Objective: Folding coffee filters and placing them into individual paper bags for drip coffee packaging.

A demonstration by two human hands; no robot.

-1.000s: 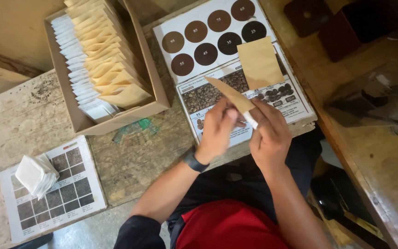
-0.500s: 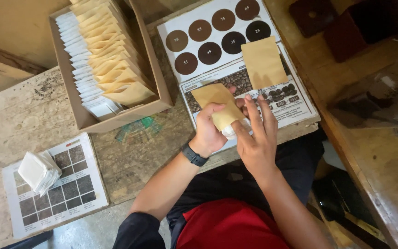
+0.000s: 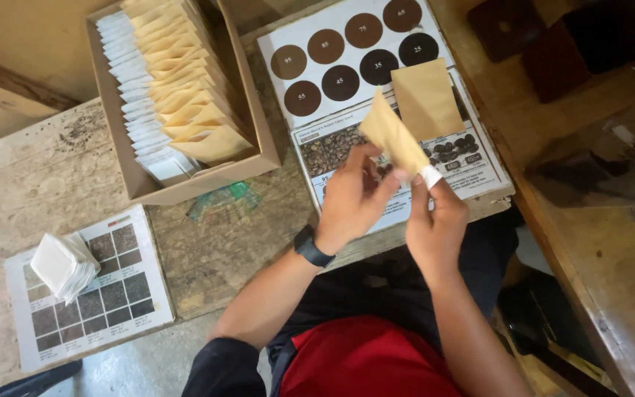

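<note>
Kraft envelope point(image 3: 395, 140) gripped by left hand point(image 3: 354, 198), right hand point(image 3: 439, 220); colour chart point(image 3: 376, 81) beneath, carton point(image 3: 185, 184) left.

Worn wooden table point(image 3: 53, 169), grey concrete floor point(image 3: 134, 367), dim warm light

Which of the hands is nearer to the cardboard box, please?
Left. The left hand is just right of the cardboard box; the right hand is farther right, beyond the left.

A tan paper envelope point(image 3: 395, 138), tilted, white strip at its lower end.
</note>
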